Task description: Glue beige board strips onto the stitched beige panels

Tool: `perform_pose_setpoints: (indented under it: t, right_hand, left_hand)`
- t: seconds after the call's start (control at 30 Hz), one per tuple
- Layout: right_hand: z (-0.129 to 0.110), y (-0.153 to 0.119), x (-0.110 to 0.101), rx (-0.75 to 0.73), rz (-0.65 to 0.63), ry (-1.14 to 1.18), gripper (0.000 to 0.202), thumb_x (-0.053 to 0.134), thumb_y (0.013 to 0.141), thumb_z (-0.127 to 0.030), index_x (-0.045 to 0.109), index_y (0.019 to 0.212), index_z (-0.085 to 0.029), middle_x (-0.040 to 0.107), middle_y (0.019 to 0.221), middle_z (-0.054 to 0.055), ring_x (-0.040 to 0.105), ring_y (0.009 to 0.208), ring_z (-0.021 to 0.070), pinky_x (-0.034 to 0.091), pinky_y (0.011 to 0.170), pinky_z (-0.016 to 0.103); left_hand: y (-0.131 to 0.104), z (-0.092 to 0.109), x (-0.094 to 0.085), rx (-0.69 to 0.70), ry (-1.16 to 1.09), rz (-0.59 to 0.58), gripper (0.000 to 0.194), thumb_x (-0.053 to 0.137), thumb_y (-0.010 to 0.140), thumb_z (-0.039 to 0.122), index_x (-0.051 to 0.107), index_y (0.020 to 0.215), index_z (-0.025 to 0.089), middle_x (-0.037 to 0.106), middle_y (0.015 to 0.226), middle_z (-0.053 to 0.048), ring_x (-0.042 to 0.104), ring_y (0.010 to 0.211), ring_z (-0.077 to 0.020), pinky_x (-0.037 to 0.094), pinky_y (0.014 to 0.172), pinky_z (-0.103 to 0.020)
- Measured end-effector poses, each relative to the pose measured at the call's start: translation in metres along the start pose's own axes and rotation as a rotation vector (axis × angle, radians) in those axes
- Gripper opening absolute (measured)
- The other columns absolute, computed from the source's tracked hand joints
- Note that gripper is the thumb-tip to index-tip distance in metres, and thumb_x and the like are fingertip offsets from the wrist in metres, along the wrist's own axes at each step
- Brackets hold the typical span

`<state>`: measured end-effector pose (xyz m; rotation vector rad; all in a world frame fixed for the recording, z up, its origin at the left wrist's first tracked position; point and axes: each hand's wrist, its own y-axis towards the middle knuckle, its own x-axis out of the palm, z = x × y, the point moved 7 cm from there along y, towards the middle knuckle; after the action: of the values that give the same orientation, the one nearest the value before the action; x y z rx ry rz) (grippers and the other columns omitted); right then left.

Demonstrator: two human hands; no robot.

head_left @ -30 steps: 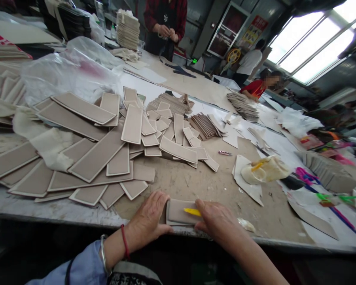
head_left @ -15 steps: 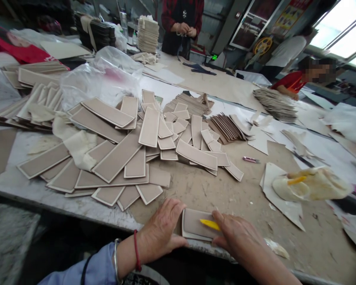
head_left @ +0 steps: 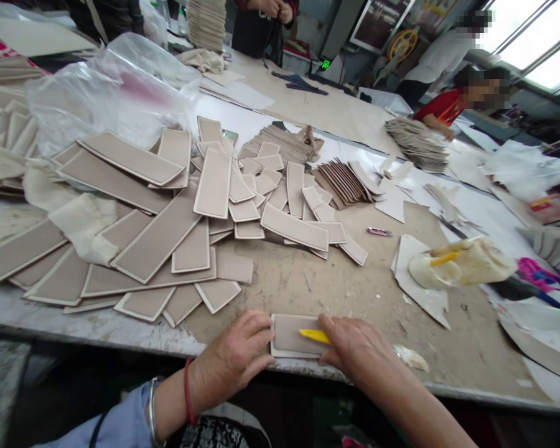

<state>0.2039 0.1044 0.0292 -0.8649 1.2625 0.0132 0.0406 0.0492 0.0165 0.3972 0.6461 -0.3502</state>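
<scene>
At the table's front edge lies a rectangular taupe panel (head_left: 290, 333) with a pale border. My left hand (head_left: 236, 351) grips its left end, thumb below and fingers above. My right hand (head_left: 354, 345) is closed at the right end, pressing on the panel. A flat, pointed yellow spreader (head_left: 313, 335) sticks out of my right hand over the panel's face; its rear part is hidden in the palm. Behind my left hand spreads a loose pile of similar bordered panels (head_left: 156, 246).
On the right stands a glue-crusted pale container (head_left: 483, 264) with a yellow stick in it. Small pink snips (head_left: 379, 231) lie mid-table. Clear plastic bags (head_left: 112, 93) sit at left. Two stacks of pieces (head_left: 415, 144) (head_left: 343, 183) lie farther back. Several people are around the table.
The view has shifted, so the table's contents sit further left and higher. Both hands keep hold of the panel, which now lies more level; the left fingers have closed more tightly on its end.
</scene>
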Motion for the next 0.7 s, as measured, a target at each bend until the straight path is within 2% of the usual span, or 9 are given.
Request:
perform_pose_setpoints:
  t: [0.23,0.43,0.7]
  right_hand:
    - [-0.003,-0.001,-0.004,-0.010,-0.021,-0.033,0.030,0.070,0.075,-0.025,0.056,0.099,-0.016,0.067,0.088,0.008,0.064,0.085,0.0256,0.045,0.071,0.033]
    - [-0.008,-0.002,-0.009,-0.036,0.012,-0.089,0.024,0.069,0.075,-0.023,0.057,0.095,-0.016,0.067,0.085,0.008,0.064,0.080,0.0240,0.045,0.067,0.030]
    - [-0.015,-0.001,-0.012,-0.041,0.019,-0.155,0.023,0.068,0.075,-0.019,0.058,0.095,-0.016,0.067,0.083,0.008,0.064,0.078,0.0247,0.044,0.064,0.030]
  left_hand:
    - [0.000,-0.003,0.002,-0.038,-0.006,-0.014,0.029,0.061,0.081,0.015,0.054,0.109,0.017,0.056,0.110,-0.009,0.050,0.107,-0.0206,0.046,0.094,-0.036]
    - [0.001,-0.002,0.000,-0.090,-0.011,-0.044,0.030,0.063,0.078,0.013,0.054,0.106,0.018,0.057,0.107,-0.007,0.052,0.103,-0.0200,0.047,0.092,-0.036]
    - [0.002,-0.003,0.003,-0.058,0.010,-0.071,0.030,0.061,0.080,0.011,0.054,0.108,0.018,0.055,0.108,-0.007,0.050,0.102,-0.0205,0.046,0.091,-0.036]
